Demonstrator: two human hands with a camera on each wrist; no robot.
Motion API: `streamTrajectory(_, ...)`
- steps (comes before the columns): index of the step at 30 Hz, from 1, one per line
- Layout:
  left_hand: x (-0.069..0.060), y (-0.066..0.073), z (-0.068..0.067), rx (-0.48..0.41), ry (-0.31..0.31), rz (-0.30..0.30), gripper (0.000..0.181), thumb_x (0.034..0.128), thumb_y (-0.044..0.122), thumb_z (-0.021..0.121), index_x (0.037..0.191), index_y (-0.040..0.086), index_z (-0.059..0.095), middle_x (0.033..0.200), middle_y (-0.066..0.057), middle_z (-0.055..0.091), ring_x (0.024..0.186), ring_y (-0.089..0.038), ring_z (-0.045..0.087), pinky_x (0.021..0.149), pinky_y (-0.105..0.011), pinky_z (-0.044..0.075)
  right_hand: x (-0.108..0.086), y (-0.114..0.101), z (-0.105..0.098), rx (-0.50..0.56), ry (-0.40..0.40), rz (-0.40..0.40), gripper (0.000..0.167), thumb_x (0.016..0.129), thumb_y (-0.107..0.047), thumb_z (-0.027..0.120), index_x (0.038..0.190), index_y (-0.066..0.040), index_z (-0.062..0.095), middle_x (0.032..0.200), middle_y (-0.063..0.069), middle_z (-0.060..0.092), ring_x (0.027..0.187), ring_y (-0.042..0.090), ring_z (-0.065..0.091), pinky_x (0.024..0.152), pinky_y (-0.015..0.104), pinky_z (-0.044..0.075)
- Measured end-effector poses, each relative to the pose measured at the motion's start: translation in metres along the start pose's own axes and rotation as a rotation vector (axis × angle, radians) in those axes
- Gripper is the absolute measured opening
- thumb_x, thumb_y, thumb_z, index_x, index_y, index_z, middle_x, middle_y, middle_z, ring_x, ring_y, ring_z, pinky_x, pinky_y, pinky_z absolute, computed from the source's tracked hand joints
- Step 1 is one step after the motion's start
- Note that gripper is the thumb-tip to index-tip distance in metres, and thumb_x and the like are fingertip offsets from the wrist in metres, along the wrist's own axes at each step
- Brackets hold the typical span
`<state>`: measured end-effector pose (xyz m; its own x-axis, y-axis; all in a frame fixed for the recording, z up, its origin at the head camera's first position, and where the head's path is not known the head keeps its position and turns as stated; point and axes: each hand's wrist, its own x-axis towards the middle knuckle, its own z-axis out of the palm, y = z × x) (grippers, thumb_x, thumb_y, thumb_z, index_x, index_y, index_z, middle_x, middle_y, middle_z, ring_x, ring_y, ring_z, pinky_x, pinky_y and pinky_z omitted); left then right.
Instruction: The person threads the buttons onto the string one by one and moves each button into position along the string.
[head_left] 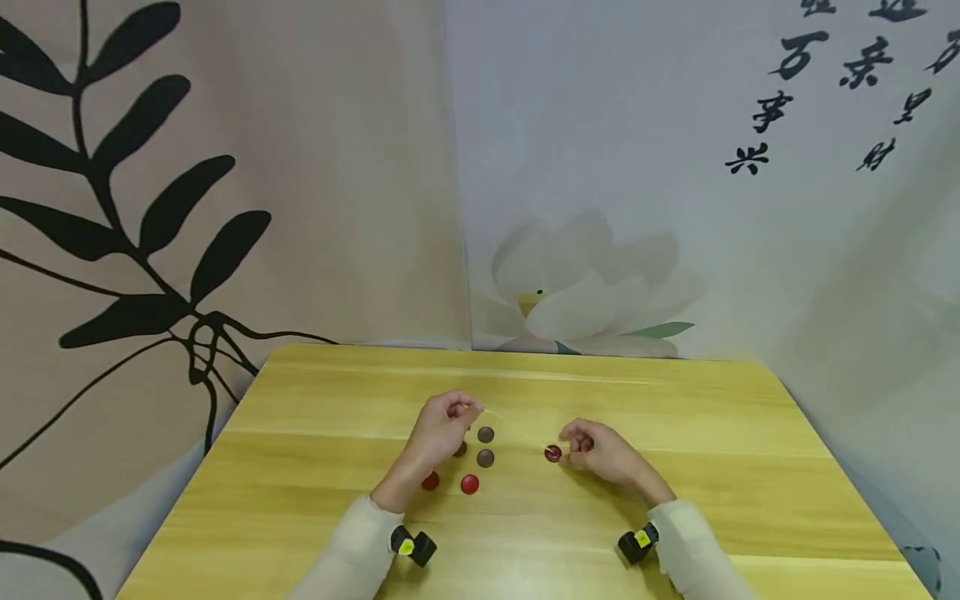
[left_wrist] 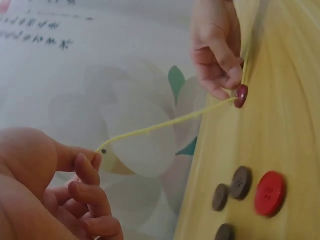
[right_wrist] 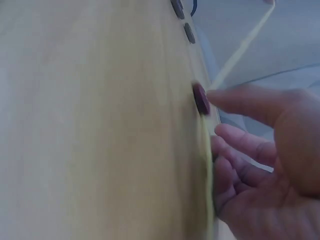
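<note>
My left hand (head_left: 444, 429) pinches the end of a thin yellow cord (left_wrist: 165, 124) between thumb and finger, above the table. The cord slants across to a dark red button (head_left: 552, 453) and shows on its other side too. Beside that button is my right hand (head_left: 600, 450). In the right wrist view, one of its fingertips touches or nearly touches the dark red button (right_wrist: 201, 99), while the other fingers curl loosely, set apart from it. Whether the button lies flat on the wood or sits slightly raised, I cannot tell.
Below and beside the left hand lie several loose buttons: grey-brown ones, including one nearer the middle (head_left: 486, 458), and a bright red button (head_left: 469, 484) with another red button (head_left: 431, 481) partly under the wrist. The yellow wooden table (head_left: 675, 392) ends at a printed wall behind.
</note>
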<state>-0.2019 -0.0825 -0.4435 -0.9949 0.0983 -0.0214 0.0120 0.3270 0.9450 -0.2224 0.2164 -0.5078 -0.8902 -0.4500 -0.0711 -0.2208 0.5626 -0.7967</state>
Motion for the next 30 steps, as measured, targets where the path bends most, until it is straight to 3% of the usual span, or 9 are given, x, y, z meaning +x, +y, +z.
streamTrajectory(3,0.001,0.004,0.004,0.044,-0.011,0.043,0.013,0.0980,0.016,0.062,0.100,0.007,0.071,0.070,0.001,0.051,0.060,-0.014,0.043,0.051,-0.024,0.034,-0.007,0.003,-0.004,-0.015,0.004,-0.007,0.034,0.088,-0.006,0.071,0.119,0.001,0.058,0.088,0.004,0.057,0.075,0.015,0.050,0.065,0.024,0.044)
streamTrajectory(6,0.002,0.006,0.007,0.045,-0.021,0.041,0.012,0.0979,0.015,0.061,0.098,0.009,0.071,0.069,0.001,0.051,0.059,-0.013,0.043,0.053,-0.025,0.036,-0.009,-0.003,-0.005,-0.065,0.044,-0.027,0.037,0.091,-0.014,0.071,0.123,-0.002,0.057,0.093,0.005,0.059,0.077,0.014,0.052,0.067,0.025,0.045)
streamTrajectory(10,0.002,0.005,0.010,0.032,-0.034,0.024,0.011,0.0976,0.016,0.062,0.097,0.009,0.070,0.070,0.001,0.051,0.057,-0.013,0.043,0.053,-0.025,0.037,-0.007,-0.027,-0.003,-0.084,0.141,-0.077,0.033,0.093,-0.018,0.069,0.122,-0.004,0.060,0.102,0.009,0.062,0.086,0.016,0.054,0.074,0.030,0.047)
streamTrajectory(15,0.002,0.001,0.013,0.001,-0.047,-0.014,0.013,0.0980,0.021,0.063,0.099,0.010,0.069,0.072,0.000,0.049,0.054,-0.012,0.042,0.048,-0.024,0.035,-0.002,-0.059,0.006,0.005,0.208,-0.144,0.023,0.096,-0.018,0.066,0.117,-0.008,0.064,0.109,0.009,0.067,0.096,0.021,0.061,0.081,0.035,0.050)
streamTrajectory(23,0.004,-0.001,0.017,0.000,-0.048,-0.006,0.015,0.0978,0.023,0.063,0.098,0.010,0.070,0.073,0.001,0.051,0.058,-0.013,0.043,0.051,-0.025,0.034,0.013,-0.084,0.025,0.073,0.181,-0.187,0.023,0.099,-0.010,0.061,0.121,-0.005,0.062,0.118,0.014,0.067,0.108,0.027,0.064,0.094,0.049,0.049)
streamTrajectory(30,0.005,-0.003,0.021,-0.018,-0.074,-0.016,0.022,0.0985,0.024,0.062,0.104,0.004,0.069,0.077,-0.006,0.056,0.065,-0.015,0.048,0.058,-0.028,0.037,0.018,-0.091,0.035,0.162,0.162,-0.125,0.026,0.098,-0.010,0.062,0.123,-0.004,0.063,0.108,0.011,0.072,0.102,0.031,0.067,0.086,0.040,0.052)
